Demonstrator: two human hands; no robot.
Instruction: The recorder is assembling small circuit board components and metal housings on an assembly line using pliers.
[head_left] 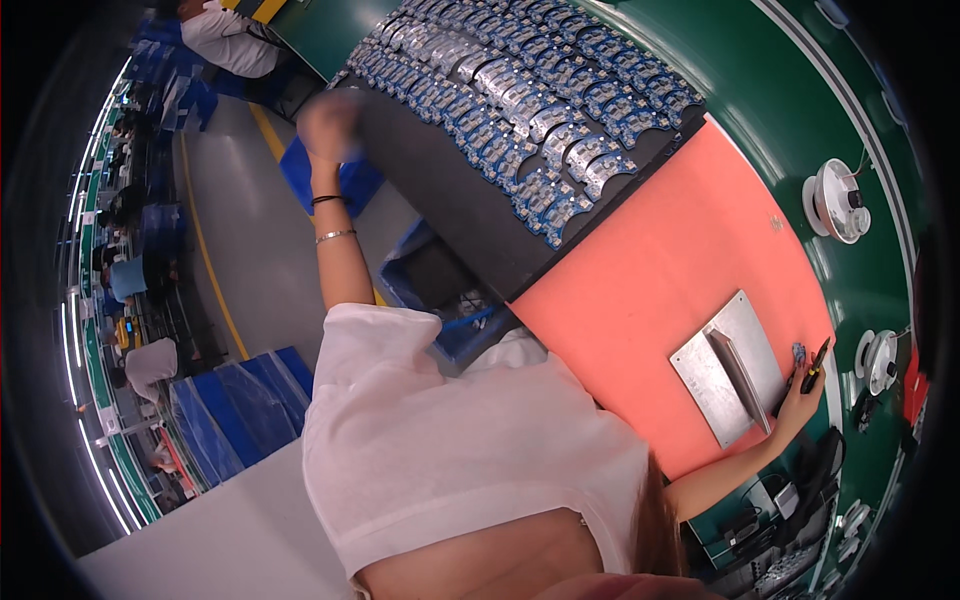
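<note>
My left arm reaches far out to the upper left, past the black mat (pixel 420 160). My left hand (pixel 330 125) is smeared, so its fingers and anything in them cannot be made out. Rows of blue curved circuit boards (pixel 480 130) cover much of the mat to its right. At the far right my right hand (pixel 798 395) is closed around small yellow-and-black pliers (pixel 816 368), at the edge of the orange mat (pixel 620 330). Right by its fingers is a small blue piece (pixel 798 352). Beside this hand lies a silver metal plate (pixel 705 370) with an upright bar.
White round fixtures (pixel 838 202) stand on the green bench along the right. A blue bin (pixel 440 290) sits below the black mat. Another person (pixel 228 40) is at the upper left, by a floor with yellow lines. Blue crates (pixel 240 410) stand at the lower left.
</note>
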